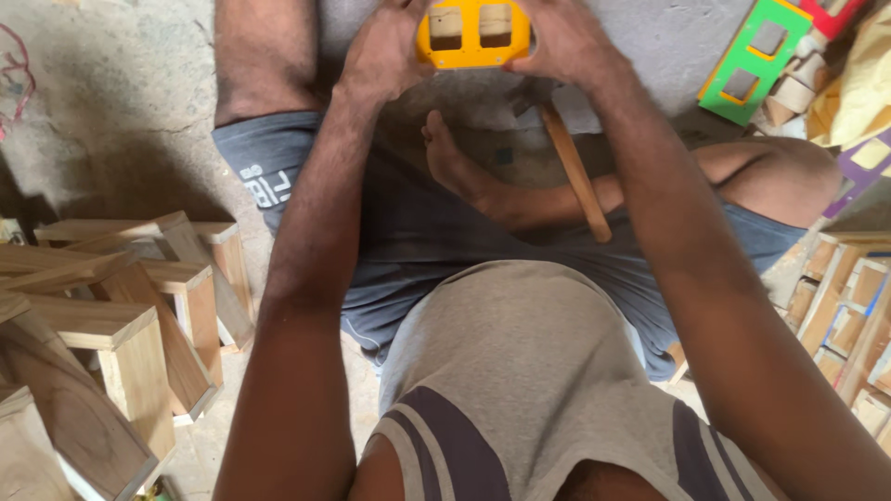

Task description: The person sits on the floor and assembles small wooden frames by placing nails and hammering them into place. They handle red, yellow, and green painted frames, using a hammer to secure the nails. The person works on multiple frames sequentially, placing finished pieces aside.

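I sit cross-legged on a concrete floor. My left hand [382, 51] and my right hand [564, 39] both grip a yellow wooden frame [473, 37] with two square openings, one hand on each side, held at the top edge of the view. A wooden stick-like handle [577, 174] lies across my lap just under my right forearm; its upper end is hidden behind my right hand.
Several bare wooden box frames [111, 315] are piled at the left. More unpainted frames [849, 306] lie at the right edge. A green frame [752, 60], with red, purple and yellow painted pieces beside it, sits at the top right.
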